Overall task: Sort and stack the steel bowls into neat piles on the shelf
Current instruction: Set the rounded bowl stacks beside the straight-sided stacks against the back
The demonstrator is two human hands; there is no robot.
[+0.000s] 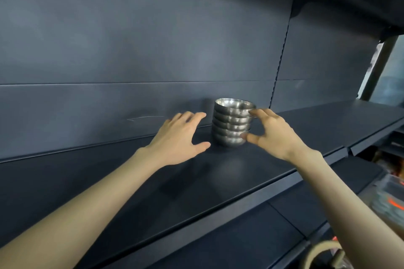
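**Inspector:** Begin at the fingers. The right hand (276,137) has its fingers (258,113) spread in a wide C. The forefinger tip meets the rim zone of the upper bowls; the thumb sits against the lowest bowl. That span brackets the whole height of the stack of steel bowls (232,123), apparently to steady or square it, not to lift a single bowl.

**Assistant:** A firm grip, then?

**Inspector:** Contact only, as far as can be seen. The fingers are not curled round anything. Whether pressure is applied cannot be told.

**Assistant:** And the left hand (181,137)?

**Inspector:** Open, palm down, fingers splayed, just beside the stack on its left and not touching it. In the inspector's judgement it is held there as a guard against toppling, or ready to press from the opposite side.

**Assistant:** State of the stack?

**Inspector:** About six bowls nested, upright, with the upper ones set slightly off line. It stands on the dark shelf (240,181), towards the back panel (131,50). The rest of that shelf shows no other bowls.

**Assistant:** Progress?

**Inspector:** One pile is formed; alignment appears to be the step in hand.
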